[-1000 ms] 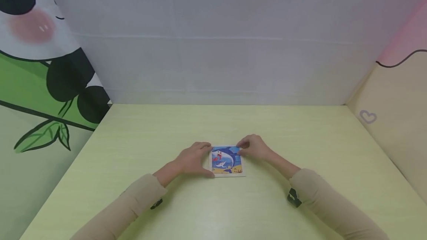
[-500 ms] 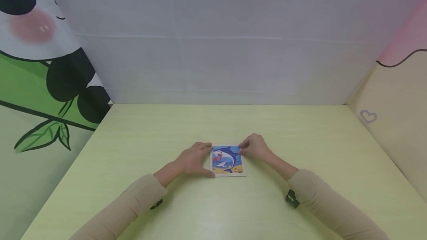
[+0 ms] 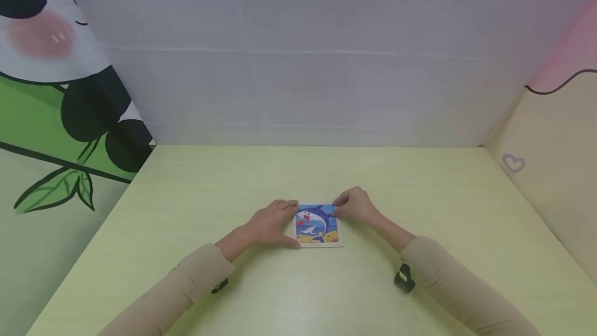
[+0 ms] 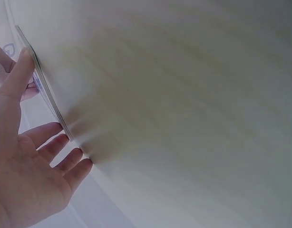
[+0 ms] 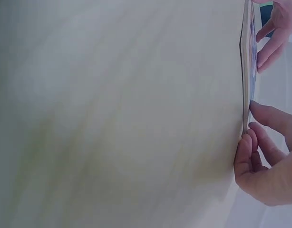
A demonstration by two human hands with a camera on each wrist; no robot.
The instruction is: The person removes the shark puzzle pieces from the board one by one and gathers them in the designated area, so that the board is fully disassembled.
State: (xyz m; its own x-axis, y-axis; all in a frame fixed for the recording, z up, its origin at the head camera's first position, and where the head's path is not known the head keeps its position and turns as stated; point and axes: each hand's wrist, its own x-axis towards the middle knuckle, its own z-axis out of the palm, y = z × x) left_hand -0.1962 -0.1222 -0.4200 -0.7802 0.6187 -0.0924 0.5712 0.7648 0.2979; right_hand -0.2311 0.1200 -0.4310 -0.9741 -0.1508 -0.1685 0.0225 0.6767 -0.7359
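Note:
A small square picture board (image 3: 317, 226) lies on the pale yellow table, its white rim framing a blue shark scene with yellow sand at the bottom. My left hand (image 3: 270, 225) spans its left side, thumb at the near corner and fingertips at the far one. In the left wrist view, that thumb and the fingers hold opposite ends of the board's edge (image 4: 50, 97). At the upper right corner my right hand (image 3: 358, 206) pinches the board. The right wrist view shows the right thumb (image 5: 267, 114) on the picture side, with curled fingers against the edge below.
The table (image 3: 224, 180) reaches back to a plain grey-white wall (image 3: 298, 97). On the left stands a panel with a cartoon drawing (image 3: 42, 118), and on the right a beige and pink panel (image 3: 555, 170). Dark wrist cameras hang under both sleeves.
Both hands keep their places on the picture board, which stays where it was. The right wrist turns slightly and its camera shifts a little to the left.

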